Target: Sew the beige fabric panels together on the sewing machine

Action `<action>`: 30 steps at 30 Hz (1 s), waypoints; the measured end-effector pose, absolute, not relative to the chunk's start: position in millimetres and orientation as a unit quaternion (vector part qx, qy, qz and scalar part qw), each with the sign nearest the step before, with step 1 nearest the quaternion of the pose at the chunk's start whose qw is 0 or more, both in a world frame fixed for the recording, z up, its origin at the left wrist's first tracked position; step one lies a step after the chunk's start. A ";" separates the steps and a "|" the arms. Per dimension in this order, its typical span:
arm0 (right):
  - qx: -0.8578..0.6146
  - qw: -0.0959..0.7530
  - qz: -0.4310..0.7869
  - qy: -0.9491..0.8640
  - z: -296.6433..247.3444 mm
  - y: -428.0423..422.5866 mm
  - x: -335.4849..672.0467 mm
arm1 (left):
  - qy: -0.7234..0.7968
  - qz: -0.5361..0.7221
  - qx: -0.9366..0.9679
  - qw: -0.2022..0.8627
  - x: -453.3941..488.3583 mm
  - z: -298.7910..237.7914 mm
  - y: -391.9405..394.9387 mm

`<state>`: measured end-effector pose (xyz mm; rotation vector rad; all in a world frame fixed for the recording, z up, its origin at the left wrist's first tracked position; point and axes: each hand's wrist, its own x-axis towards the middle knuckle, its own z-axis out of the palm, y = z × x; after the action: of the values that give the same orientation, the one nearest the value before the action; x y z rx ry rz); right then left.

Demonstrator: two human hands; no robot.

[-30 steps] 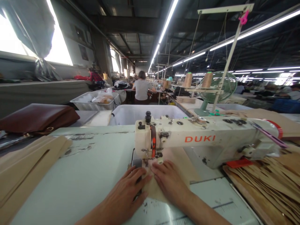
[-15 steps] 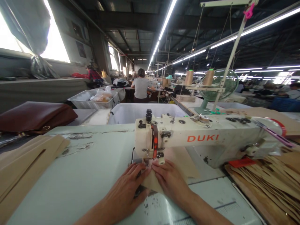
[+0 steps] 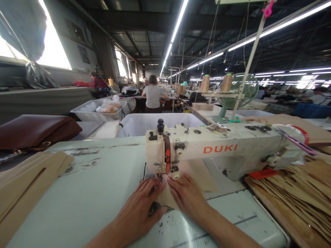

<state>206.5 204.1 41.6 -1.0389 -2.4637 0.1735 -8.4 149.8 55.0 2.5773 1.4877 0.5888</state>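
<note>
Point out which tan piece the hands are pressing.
The piece under the sewing machine, beneath the left hand and right hand; the left stack and right stack lie untouched.

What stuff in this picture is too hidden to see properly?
All in the head view:
- Needle: hidden behind the front end of the sewing machine.
- Tan piece: its near part is covered by the left hand and right hand, both lying flat on it.
- Stack of tan sheets: cut off by the right edge.
- Thread from the cones: too thin to follow.
</note>
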 end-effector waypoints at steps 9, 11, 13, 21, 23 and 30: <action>-0.383 0.221 0.050 -0.895 38.4 201.6 203.2 | 0.479 0.201 0.853 0.051 -9.4 52.3 153.6; -0.385 0.222 0.047 -0.895 40.4 199.9 204.0 | 0.477 0.209 0.851 0.062 -10.0 52.8 153.5; -0.372 0.221 0.052 -0.900 45.9 202.7 208.5 | 0.474 0.220 0.849 0.073 -9.8 56.3 150.2; -0.404 0.149 0.046 -0.901 73.8 284.7 203.0 | 0.472 0.179 0.863 0.002 -9.2 54.3 149.4; -0.394 0.150 0.027 -0.906 74.6 291.2 197.4 | 0.468 0.162 0.869 -0.011 -16.3 48.3 154.8; -0.412 0.157 -0.081 -0.894 56.8 245.8 238.4 | 0.508 0.170 0.844 -0.007 -44.5 65.6 128.4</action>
<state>238.4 245.8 56.8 -1.1802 -2.5569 -0.2308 -44.5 128.4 65.6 2.6646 1.6029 0.5377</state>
